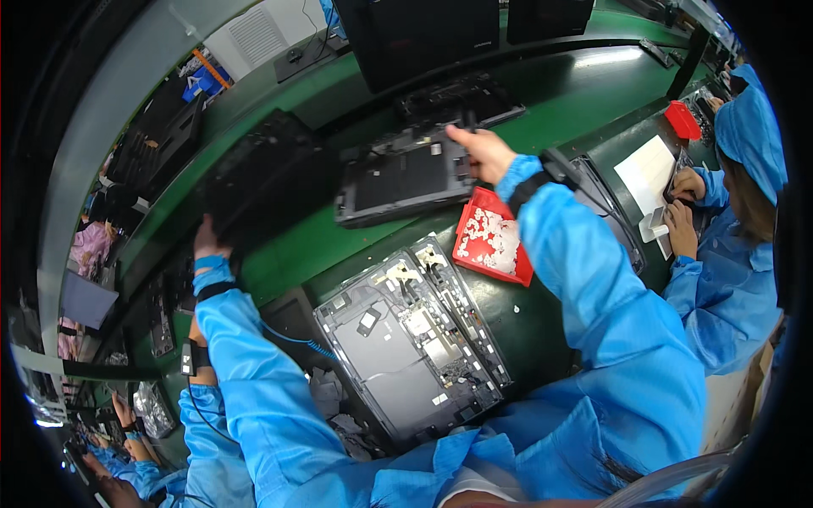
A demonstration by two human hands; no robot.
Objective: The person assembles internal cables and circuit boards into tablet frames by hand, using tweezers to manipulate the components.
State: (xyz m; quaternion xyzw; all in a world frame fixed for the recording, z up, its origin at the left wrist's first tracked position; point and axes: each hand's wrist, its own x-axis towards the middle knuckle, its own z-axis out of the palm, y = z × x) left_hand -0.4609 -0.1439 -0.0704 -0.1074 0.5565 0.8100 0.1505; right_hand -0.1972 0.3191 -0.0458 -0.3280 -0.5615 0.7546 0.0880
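With my right hand [487, 154] I grip the right end of an opened laptop chassis [406, 176], its inside facing up, over the green bench. My left hand [210, 239] is closed on the near edge of a dark, flat laptop part [269, 173], blurred and tilted at the left; its exact kind does not show. Nearer to me lies an opened laptop base [381, 356] with its circuit board bared, and a narrower strip of laptop parts [461, 309] runs along its right side.
Right of the open base stands a red tray [527, 269] of small white pieces. Another dark chassis [461, 100] lies farther back, below a black monitor [419, 38]. A blue coiled cord [318, 347] runs from my left wrist. A co-worker in blue [728, 279] works at the right.
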